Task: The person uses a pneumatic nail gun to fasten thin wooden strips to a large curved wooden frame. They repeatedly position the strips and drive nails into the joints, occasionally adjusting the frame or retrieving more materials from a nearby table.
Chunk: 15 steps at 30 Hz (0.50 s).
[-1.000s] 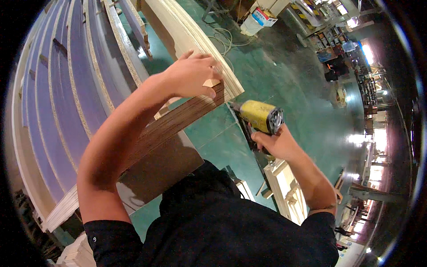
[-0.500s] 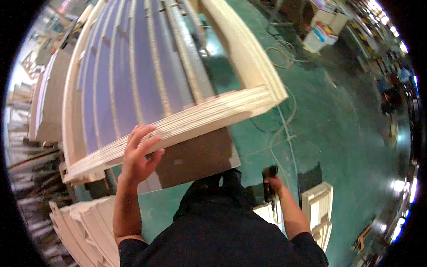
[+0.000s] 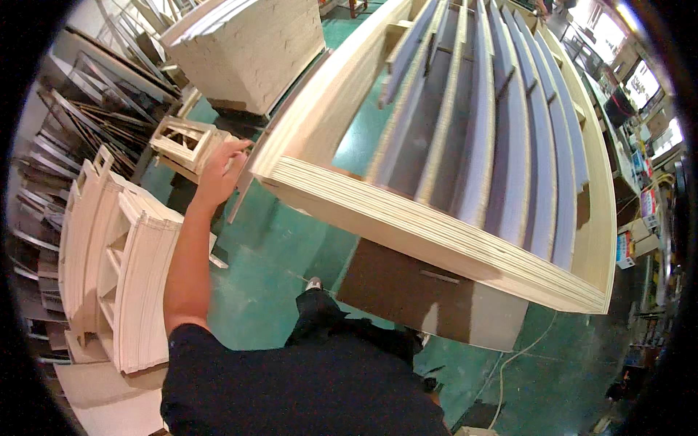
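Observation:
A large pale wooden frame (image 3: 436,236), its layered plywood edge facing me, takes up the middle and right. Inside it, several long slats (image 3: 476,167) with purple-grey faces and pale edges run away from me. My left hand (image 3: 222,174) is just outside the frame's near left corner, fingers partly stretched and nothing seen in them. It is close to the edge of a thin brown board (image 3: 241,192); whether it touches is unclear. My right hand is almost wholly hidden behind my torso. Only a sliver of skin (image 3: 435,397) shows, beside a small black shape (image 3: 432,382).
Curved pale wooden frames (image 3: 145,291) stand at the left, with a small slotted wooden piece (image 3: 185,142) beyond. A large pale block-like stack (image 3: 251,58) stands far left. Below the frame is a brown panel (image 3: 392,291). A thin hose (image 3: 503,378) crosses the green floor.
The view has swung left, so the frame appears farther right. My left hand has gone from the frame's near edge to outside its left corner. My right hand, which held a black tool, is now mostly hidden.

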Available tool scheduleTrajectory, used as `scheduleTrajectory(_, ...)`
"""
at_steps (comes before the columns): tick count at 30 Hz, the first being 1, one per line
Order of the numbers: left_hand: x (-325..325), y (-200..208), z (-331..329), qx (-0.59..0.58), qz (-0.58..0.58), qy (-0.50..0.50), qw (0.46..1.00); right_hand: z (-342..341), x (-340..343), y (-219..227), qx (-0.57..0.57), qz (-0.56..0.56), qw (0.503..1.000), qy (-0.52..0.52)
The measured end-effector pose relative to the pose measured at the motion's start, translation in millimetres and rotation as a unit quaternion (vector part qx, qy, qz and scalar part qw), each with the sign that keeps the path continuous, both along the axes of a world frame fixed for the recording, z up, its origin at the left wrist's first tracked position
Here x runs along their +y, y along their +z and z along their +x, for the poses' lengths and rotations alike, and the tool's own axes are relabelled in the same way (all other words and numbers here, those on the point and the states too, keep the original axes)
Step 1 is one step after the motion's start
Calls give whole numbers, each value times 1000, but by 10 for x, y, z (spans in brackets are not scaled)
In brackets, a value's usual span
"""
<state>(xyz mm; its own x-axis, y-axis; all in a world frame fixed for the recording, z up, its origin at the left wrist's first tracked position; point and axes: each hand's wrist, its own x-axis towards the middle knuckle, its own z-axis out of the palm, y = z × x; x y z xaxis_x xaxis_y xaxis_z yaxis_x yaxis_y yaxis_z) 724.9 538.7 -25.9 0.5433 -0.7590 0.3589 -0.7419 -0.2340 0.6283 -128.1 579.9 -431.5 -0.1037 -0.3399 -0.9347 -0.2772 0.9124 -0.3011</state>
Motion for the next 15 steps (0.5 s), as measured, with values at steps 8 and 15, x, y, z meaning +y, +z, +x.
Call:
scheduleTrajectory(8, -277, -462, 642, 214, -14, -314, 925, 1978, 65, 714, 243, -293, 811, 444)
scheduleTrajectory(15, -400, -208, 968, 133, 55, -449, 882, 4177, -33, 3216, 122, -165, 933, 296)
